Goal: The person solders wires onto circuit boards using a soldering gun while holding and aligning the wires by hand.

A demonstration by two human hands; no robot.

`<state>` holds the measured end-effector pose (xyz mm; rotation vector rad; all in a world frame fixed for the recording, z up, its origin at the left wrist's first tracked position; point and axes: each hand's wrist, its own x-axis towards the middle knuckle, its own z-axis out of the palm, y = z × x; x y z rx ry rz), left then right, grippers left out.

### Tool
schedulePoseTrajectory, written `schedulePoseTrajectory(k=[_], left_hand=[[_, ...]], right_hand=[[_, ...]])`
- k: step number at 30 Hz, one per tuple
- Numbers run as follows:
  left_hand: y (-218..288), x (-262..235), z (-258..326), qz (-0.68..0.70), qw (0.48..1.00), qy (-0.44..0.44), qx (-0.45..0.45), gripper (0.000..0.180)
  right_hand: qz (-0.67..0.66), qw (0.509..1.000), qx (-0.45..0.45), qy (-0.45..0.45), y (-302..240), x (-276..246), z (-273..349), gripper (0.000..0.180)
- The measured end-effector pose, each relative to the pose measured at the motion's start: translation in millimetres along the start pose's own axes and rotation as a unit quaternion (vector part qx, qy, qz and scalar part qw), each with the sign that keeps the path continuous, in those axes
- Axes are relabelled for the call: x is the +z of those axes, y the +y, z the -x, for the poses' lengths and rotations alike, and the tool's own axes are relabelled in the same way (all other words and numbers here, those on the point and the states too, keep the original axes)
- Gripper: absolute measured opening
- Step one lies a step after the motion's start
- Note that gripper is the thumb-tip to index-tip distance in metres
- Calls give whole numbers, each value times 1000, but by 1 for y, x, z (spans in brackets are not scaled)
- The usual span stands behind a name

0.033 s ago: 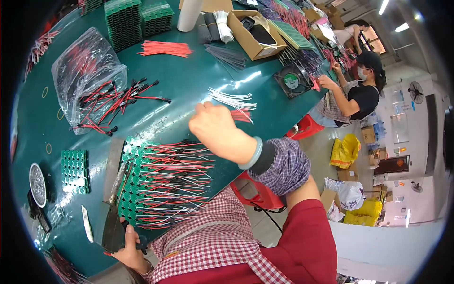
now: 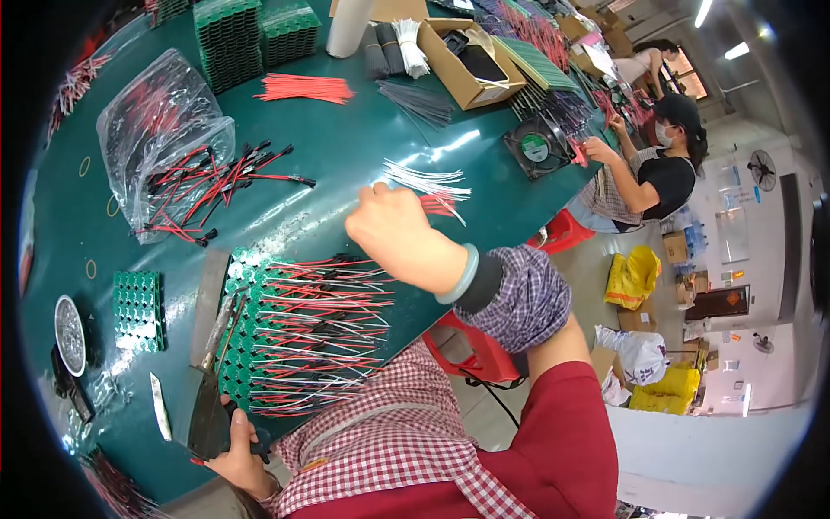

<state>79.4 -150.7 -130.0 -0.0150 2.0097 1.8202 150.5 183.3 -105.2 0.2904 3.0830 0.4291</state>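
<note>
My left hand [image 2: 242,463] is wrapped round the dark handle of a soldering gun [image 2: 207,406], low at the left. Its metal barrel and a thin feed tube lie along the left side of the green circuit boards [image 2: 238,346]. Rows of red, white and black wires [image 2: 324,346] run rightward from these boards, toward my checked apron. Above the wires is my right hand [image 2: 389,225], closed with its fingers curled; whatever they hold is hidden. Just beyond it lie loose white wires [image 2: 428,182] and short red wires [image 2: 438,205].
A metal bar [image 2: 208,294] flanks the boards. Farther left are a small board stack [image 2: 138,310], a round dish [image 2: 69,336] and a plastic bag [image 2: 160,130] beside red-black connector leads [image 2: 229,182]. Behind stand a cardboard box [image 2: 467,65] and a fan [image 2: 533,149]. A co-worker [image 2: 661,164] sits at right.
</note>
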Motion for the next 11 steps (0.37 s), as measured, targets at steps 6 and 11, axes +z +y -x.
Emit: schedulePoseTrajectory(k=[6,11], left_hand=[[-4,3,7,19,999,48,19,30],[-8,-3,7,11,999,39,24,27]], right_hand=[[45,995,-21,-83,-5,8,-13,8],[47,997,-11,-52,-16,22,-16,9]])
